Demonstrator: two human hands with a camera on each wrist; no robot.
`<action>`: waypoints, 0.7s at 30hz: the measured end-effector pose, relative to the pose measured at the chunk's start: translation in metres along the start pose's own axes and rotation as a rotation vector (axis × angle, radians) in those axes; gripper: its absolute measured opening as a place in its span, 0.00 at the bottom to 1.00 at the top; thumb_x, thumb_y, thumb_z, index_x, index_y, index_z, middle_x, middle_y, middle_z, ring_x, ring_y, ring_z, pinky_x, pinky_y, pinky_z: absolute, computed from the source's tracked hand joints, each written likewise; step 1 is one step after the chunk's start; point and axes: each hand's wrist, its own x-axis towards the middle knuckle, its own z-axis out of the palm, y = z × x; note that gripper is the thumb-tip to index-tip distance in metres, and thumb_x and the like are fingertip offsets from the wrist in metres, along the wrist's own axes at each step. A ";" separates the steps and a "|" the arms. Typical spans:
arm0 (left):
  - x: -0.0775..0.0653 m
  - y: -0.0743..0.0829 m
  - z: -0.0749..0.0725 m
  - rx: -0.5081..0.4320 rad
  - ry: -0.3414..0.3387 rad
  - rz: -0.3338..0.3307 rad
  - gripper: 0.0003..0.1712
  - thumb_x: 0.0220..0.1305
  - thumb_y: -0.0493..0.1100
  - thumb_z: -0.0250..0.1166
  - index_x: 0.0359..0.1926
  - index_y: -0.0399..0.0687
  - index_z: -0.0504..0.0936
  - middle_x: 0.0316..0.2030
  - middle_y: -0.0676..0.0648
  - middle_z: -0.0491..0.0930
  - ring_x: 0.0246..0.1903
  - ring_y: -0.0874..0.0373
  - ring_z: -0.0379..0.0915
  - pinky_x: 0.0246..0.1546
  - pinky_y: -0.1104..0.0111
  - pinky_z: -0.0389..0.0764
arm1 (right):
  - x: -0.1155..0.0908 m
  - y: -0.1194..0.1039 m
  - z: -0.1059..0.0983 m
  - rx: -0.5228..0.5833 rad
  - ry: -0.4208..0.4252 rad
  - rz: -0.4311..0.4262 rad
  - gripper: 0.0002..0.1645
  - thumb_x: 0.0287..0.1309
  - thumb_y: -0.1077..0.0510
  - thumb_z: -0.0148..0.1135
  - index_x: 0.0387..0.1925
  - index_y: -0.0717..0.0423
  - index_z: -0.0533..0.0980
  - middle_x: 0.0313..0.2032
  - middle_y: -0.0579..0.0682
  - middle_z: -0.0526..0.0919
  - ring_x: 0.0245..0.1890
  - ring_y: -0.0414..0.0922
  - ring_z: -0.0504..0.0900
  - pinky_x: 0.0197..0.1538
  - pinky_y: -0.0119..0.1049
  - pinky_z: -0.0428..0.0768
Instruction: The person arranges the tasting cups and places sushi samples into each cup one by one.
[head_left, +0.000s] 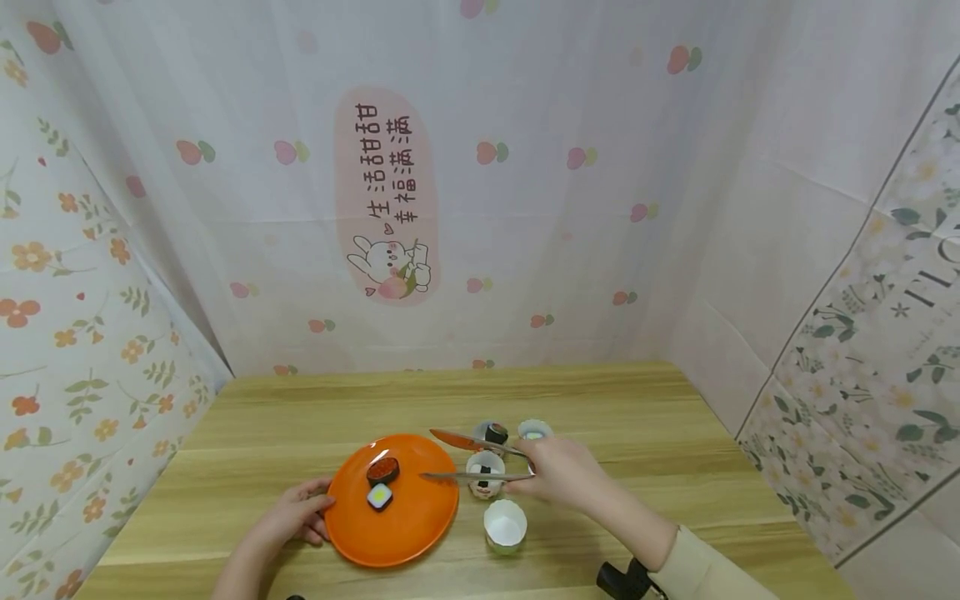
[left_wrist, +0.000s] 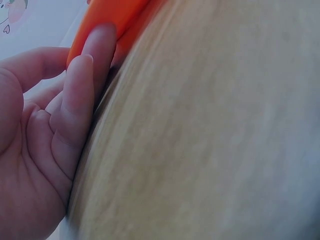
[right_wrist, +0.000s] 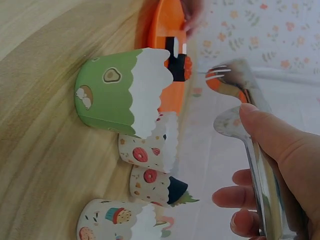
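An orange plate (head_left: pixel 420 525) lies on the wooden table with two sushi pieces on it, one red-topped (head_left: pixel 382 469) and one with a yellow centre (head_left: pixel 379 497). My left hand (head_left: pixel 303 512) rests at the plate's left rim, and in the left wrist view its straight fingers (left_wrist: pixel 82 85) press against the orange plate's rim (left_wrist: pixel 107 12). My right hand (head_left: pixel 555 471) grips metal tongs (head_left: pixel 472 458). The tongs' arms are spread, with the tips over the plate's right side and nothing between them. In the right wrist view the tongs (right_wrist: pixel 247 110) point toward the plate (right_wrist: pixel 167 30).
Several paper cups stand right of the plate: an empty one (head_left: pixel 505 525) nearest me, one holding sushi (head_left: pixel 485 475) under the tongs, and two more (head_left: pixel 492 433) (head_left: pixel 535 430) behind. In the right wrist view the green cup (right_wrist: pixel 120 92) is closest. Patterned walls enclose the table.
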 end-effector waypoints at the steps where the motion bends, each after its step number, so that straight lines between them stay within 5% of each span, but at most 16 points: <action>1: 0.000 0.000 0.000 0.001 0.002 0.002 0.36 0.70 0.39 0.53 0.66 0.19 0.48 0.22 0.45 0.78 0.20 0.58 0.77 0.21 0.69 0.81 | 0.002 -0.001 0.000 0.000 0.003 -0.005 0.24 0.43 0.36 0.72 0.34 0.48 0.77 0.15 0.34 0.64 0.14 0.33 0.62 0.14 0.29 0.62; 13: 0.002 -0.005 -0.002 -0.003 0.002 0.016 0.36 0.70 0.39 0.53 0.66 0.19 0.47 0.22 0.44 0.78 0.20 0.57 0.78 0.21 0.69 0.81 | 0.025 -0.011 -0.006 -0.011 -0.015 -0.025 0.31 0.47 0.38 0.71 0.48 0.53 0.80 0.15 0.33 0.66 0.14 0.32 0.65 0.13 0.29 0.63; 21: 0.002 -0.003 -0.002 -0.013 -0.008 0.018 0.36 0.70 0.39 0.53 0.66 0.19 0.47 0.22 0.44 0.78 0.19 0.57 0.78 0.20 0.69 0.81 | 0.037 -0.017 -0.007 -0.049 0.004 -0.048 0.25 0.48 0.38 0.70 0.42 0.49 0.81 0.16 0.34 0.73 0.15 0.31 0.69 0.15 0.28 0.65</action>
